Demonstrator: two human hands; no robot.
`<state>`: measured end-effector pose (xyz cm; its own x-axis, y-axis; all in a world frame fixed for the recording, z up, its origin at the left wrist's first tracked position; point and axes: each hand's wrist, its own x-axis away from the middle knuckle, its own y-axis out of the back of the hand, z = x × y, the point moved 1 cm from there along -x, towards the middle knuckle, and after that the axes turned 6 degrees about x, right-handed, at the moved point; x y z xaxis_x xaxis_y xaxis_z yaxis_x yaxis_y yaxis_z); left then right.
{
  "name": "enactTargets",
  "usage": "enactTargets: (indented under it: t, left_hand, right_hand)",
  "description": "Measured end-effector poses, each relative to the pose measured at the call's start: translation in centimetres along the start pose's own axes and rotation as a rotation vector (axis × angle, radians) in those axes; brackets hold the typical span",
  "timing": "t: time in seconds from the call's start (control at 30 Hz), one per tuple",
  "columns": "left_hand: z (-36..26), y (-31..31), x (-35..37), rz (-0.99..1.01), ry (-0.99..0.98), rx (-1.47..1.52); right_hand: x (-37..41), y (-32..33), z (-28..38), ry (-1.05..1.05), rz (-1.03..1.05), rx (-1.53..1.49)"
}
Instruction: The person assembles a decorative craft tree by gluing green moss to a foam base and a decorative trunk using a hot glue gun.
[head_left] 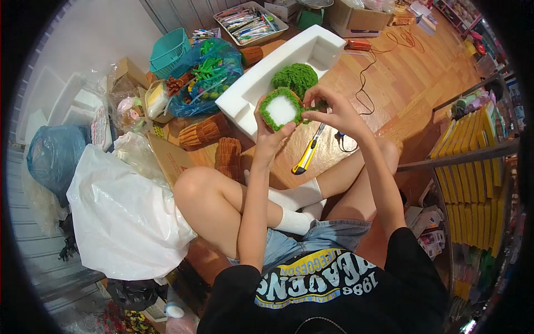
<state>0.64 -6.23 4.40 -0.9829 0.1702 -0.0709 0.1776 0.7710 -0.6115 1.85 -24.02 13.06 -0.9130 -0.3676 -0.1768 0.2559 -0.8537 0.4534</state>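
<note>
My left hand point(271, 136) grips a white foam block point(282, 110) from the side and below; fuzzy green chenille trim point(266, 114) runs around its edge. At the block's right edge, my right hand point(336, 114) is closed in a pinch by a short fuzzy green strip point(311, 107), whose end is partly hidden by the fingers. Just behind the block, a rounded green chenille piece point(295, 79) rests in a white foam tray point(245, 99). On the floor below my right hand lies a yellow utility knife point(303, 158), blade out.
Brown chenille bundles point(203, 130) lie to the left, near a blue bag point(208, 75) of green stems and a teal basket point(169, 52). A tray of pens point(250, 22) stands behind. A corded tool point(343, 137) sits by my right forearm. Yellow books point(470, 183) fill a shelf at right.
</note>
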Motion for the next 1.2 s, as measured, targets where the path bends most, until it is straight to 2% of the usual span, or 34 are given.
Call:
enactTargets:
  t: [0.07,0.2,0.37,0.5,0.7,0.8,0.93,1.0,1.07,1.1,1.2]
  left_hand:
    - [-0.4,-0.2,0.1,0.014,0.034,0.015]
    - [-0.6,0.1,0.2,0.043,-0.013,-0.084]
    - [-1.3,-0.1,0.5,0.083,0.056,-0.072]
    - [-0.7,0.1,0.8,0.021,0.11,-0.001]
    - [-0.9,1.0,0.3,0.017,0.218,-0.02]
    - [-0.8,1.2,0.4,0.067,0.272,-0.073]
    - [-0.9,0.7,0.6,0.046,0.249,-0.028]
    - [-0.4,-0.6,0.6,0.036,0.222,0.033]
    - [-0.2,-1.9,0.7,-0.008,0.053,0.043]
    - [-0.3,-1.8,0.7,-0.008,0.053,0.043]
    - [-0.7,-1.9,0.7,0.045,0.065,0.112]
  right_hand:
    - [-0.1,-0.1,0.3,-0.001,0.034,0.098]
    - [-0.4,-0.6,-0.8,-0.022,0.085,0.051]
    - [-0.3,-1.3,-2.0,-0.109,0.113,-0.262]
    - [-0.1,-1.6,-2.2,-0.114,0.071,-0.295]
    - [0.8,-2.3,-1.3,-0.063,0.015,-0.161]
    - [0.7,-2.8,-1.6,0.086,-0.028,0.119]
    - [0.9,-3.0,-1.5,-0.001,-0.009,0.274]
    - [1.2,-3.9,-2.2,0.006,-0.207,0.206]
    - [1.4,-4.7,-2.6,0.005,-0.28,0.212]
    - [1.5,-4.9,-2.6,0.008,-0.352,0.217]
    - [2.0,-5.4,-2.2,-0.065,-0.372,0.222]
